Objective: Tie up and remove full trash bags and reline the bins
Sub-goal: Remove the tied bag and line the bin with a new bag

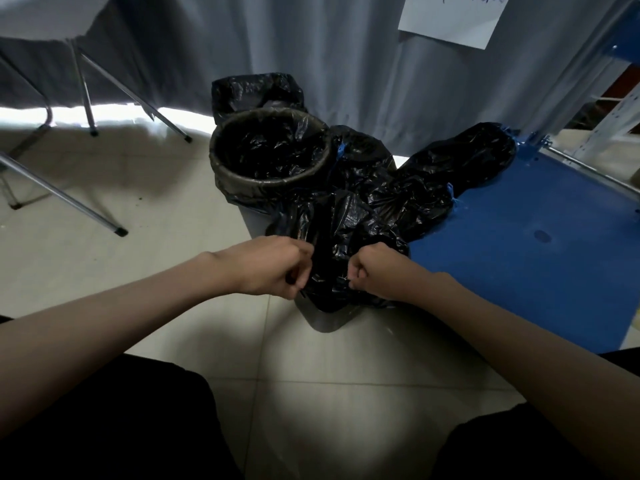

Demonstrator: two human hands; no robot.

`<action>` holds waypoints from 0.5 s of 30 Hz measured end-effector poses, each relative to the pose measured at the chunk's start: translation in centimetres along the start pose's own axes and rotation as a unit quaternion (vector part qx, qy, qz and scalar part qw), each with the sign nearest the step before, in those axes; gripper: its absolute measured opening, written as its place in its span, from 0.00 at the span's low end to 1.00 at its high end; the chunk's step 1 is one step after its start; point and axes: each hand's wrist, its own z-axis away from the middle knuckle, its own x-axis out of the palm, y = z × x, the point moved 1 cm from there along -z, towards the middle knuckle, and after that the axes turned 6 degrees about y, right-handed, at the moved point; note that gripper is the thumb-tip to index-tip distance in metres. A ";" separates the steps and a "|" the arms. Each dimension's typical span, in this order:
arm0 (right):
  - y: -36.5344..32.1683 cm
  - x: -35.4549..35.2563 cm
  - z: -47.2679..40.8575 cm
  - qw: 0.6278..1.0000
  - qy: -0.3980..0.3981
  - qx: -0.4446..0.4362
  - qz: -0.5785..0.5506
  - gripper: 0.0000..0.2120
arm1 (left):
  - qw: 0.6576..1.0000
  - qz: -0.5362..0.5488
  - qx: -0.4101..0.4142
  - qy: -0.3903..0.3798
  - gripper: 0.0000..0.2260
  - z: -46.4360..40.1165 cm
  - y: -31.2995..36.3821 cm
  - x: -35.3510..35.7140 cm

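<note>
Head view: two hands work one black trash bag over a grey bin on the tiled floor. Left hand and right hand each pinch its plastic with curled fingers. Behind stand one lined round bin and two more bags.

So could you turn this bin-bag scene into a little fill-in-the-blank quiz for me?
1. Both hands, left and right, grip a ____ plastic trash bag.
2. The round bin behind it is already lined and its top stands ____.
3. The platform beside the right forearm is coloured ____.
4. A sheet of ____ hangs on the curtain.

Missing words: black; open; blue; paper
</note>
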 end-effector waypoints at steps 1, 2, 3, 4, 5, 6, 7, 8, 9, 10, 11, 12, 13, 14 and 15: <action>-0.1 0.0 -0.1 1.000 -0.005 0.002 -0.001 0.05 | 1.000 0.013 0.003 -0.002 0.05 0.3 0.1 0.0; -0.1 -0.1 -0.1 1.000 -0.008 0.000 -0.006 0.05 | 1.000 0.018 0.006 -0.004 0.04 0.5 0.3 -0.1; -0.2 -0.2 -0.1 1.000 -0.012 -0.003 -0.011 0.04 | 1.000 0.017 0.009 -0.006 0.03 0.8 0.4 -0.1; -0.2 -0.2 -0.1 1.000 -0.016 -0.006 -0.015 0.04 | 1.000 0.012 0.013 -0.008 0.03 1.1 0.6 -0.1; -0.2 -0.2 -0.2 1.000 -0.023 -0.008 -0.019 0.04 | 1.000 0.005 0.019 -0.011 0.03 1.4 0.8 0.1; -0.2 -0.1 -0.2 0.999 -0.028 -0.012 -0.023 0.05 | 1.000 -0.007 0.026 -0.014 0.03 1.6 0.9 0.4; -0.2 -0.1 -0.3 0.999 -0.033 -0.014 -0.027 0.06 | 0.999 -0.025 0.034 -0.017 0.03 1.9 1.1 0.9; -0.2 -0.1 -0.3 0.999 -0.036 -0.013 -0.031 0.07 | 0.998 -0.047 0.042 -0.019 0.03 2.1 1.2 1.4; -0.2 0.0 -0.4 0.999 -0.039 -0.011 -0.034 0.08 | 0.996 -0.069 0.048 -0.021 0.03 2.3 1.1 2.0; -0.2 0.0 -0.5 0.998 -0.040 -0.011 -0.036 0.09 | 0.994 -0.091 0.056 -0.023 0.04 2.4 1.1 2.5; -0.2 0.1 -0.5 0.998 -0.041 -0.011 -0.037 0.11 | 0.991 -0.115 0.065 -0.020 0.04 2.4 0.9 2.9; -0.3 0.1 -0.5 0.998 -0.043 -0.011 -0.039 0.13 | 0.987 -0.140 0.076 -0.011 0.04 2.4 0.7 3.3; -0.4 0.2 -0.5 0.998 -0.047 -0.009 -0.041 0.14 | 0.982 -0.166 0.085 0.000 0.04 2.4 0.5 3.6; -0.5 0.2 -0.5 0.998 -0.049 -0.009 -0.046 0.15 | 0.977 -0.193 0.087 0.005 0.04 2.3 0.3 3.8; -0.5 0.1 -0.5 0.997 -0.054 -0.006 -0.054 0.16 | 0.973 -0.217 0.080 0.004 0.04 2.3 0.2 3.9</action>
